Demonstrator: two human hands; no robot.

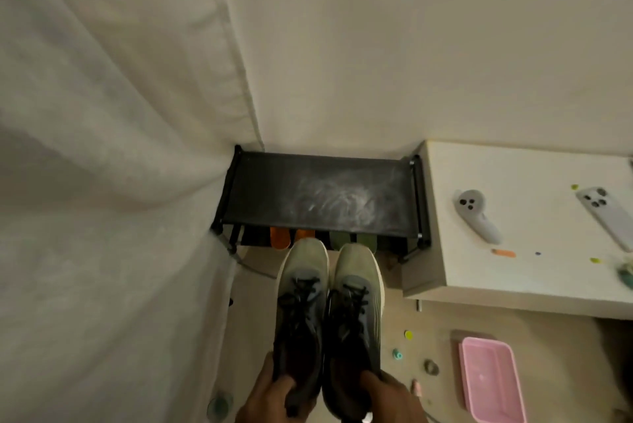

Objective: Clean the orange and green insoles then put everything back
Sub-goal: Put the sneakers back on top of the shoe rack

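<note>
Each hand, left [270,398] and right [387,398], grips a shoe [301,302] by its heel. The insoles [279,238], probably light and floppy, stand under the rack [318,196]; best pinched at the exposed ends.

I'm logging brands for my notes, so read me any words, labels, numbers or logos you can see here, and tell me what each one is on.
None can be read.
Shoes, held by the left hand and right hand: no legible logo or text.
Two controllers: only buttons, no lettering.
Pink tray, rack: no text.
</note>
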